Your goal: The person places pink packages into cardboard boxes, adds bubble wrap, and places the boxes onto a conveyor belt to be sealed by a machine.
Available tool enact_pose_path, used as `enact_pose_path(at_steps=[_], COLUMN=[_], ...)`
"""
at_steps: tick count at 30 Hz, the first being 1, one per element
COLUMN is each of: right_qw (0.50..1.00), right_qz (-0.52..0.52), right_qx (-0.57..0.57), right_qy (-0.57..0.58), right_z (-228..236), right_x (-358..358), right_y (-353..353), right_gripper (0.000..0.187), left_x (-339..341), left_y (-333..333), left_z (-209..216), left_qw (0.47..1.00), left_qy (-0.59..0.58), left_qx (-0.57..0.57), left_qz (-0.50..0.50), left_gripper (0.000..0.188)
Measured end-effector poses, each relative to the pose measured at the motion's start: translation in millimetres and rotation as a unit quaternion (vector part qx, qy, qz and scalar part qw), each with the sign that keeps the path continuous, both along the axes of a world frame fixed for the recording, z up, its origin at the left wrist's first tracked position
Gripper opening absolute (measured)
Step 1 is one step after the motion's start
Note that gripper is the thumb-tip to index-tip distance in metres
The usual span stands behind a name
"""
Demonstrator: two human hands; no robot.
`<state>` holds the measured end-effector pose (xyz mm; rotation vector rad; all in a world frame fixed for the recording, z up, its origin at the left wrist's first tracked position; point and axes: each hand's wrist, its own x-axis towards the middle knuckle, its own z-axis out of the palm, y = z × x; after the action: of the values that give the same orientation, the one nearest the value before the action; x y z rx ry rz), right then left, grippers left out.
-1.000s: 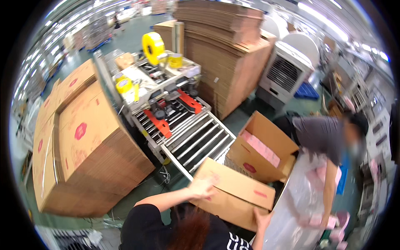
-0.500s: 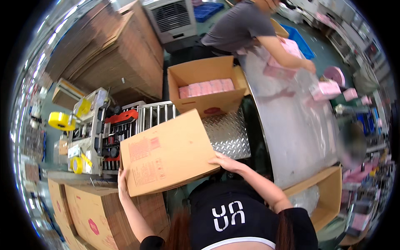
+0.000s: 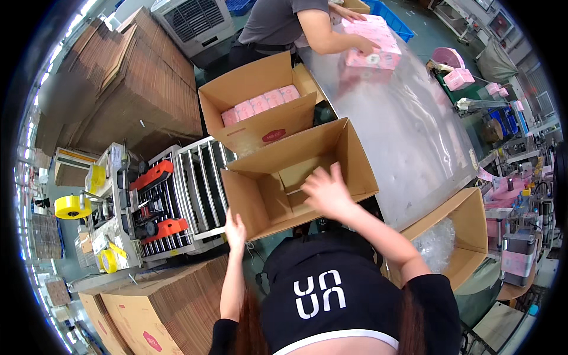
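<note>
An empty brown cardboard box stands in front of me with its top open, and its inner walls and bottom flaps show. At its near left corner my left hand holds the outside of the left wall. My right hand hovers over the box opening, fingers spread and holding nothing. Just beyond stands a second open cardboard box, which has a row of pink packs in it.
A metal table lies to the right, where a co-worker handles pink packs. Left are a roller conveyor with red parts and stacked flat cartons. Another box with clear plastic sits near right.
The box held between both hands has come down and turned, so its opening now faces up. My right hand has left its side and moved over the opening. The view has shifted.
</note>
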<state>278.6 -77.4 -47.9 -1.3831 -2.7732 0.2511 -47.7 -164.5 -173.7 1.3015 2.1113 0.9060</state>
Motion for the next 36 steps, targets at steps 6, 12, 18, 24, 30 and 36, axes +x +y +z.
enact_pose_path(at_steps=[6, 12, 18, 24, 30, 36], right_qw=[0.999, 0.973, 0.856, 0.759, 0.409, 0.287], right_qz=[0.022, -0.118, -0.281, -0.535, -0.887, -0.882], right_qx=[-0.006, -0.139, -0.368, 0.180, 0.124, -0.197], right_qy=[-0.031, -0.140, 0.230, 0.325, 0.176, 0.318], right_z=[-70.8, -214.4, -186.5, -85.0, -152.8, -223.0], right_x=[104.1, 131.4, 161.2, 262.5, 360.1, 325.4], right_y=[-4.2, 27.8, 69.1, -70.2, -355.0, -473.2], right_gripper=[0.043, 0.070, 0.038, 0.027, 0.046, 0.122], left_x=[-113.9, -143.7, -35.8, -1.2, 98.0, 206.0], left_y=[-3.6, 6.0, 64.6, 44.8, 40.3, 47.9], left_z=[23.1, -7.5, -12.4, -41.0, 64.9, 71.5], left_qw=[0.997, 0.979, 0.951, 0.989, 0.919, 0.752], left_qy=[0.018, -0.095, -0.196, -0.059, 0.187, 0.121], left_qx=[0.069, -0.178, -0.230, -0.097, 0.188, 0.095], left_qz=[-0.021, -0.009, -0.072, -0.092, -0.293, -0.641], left_gripper=[0.038, 0.049, 0.062, 0.073, 0.054, 0.055])
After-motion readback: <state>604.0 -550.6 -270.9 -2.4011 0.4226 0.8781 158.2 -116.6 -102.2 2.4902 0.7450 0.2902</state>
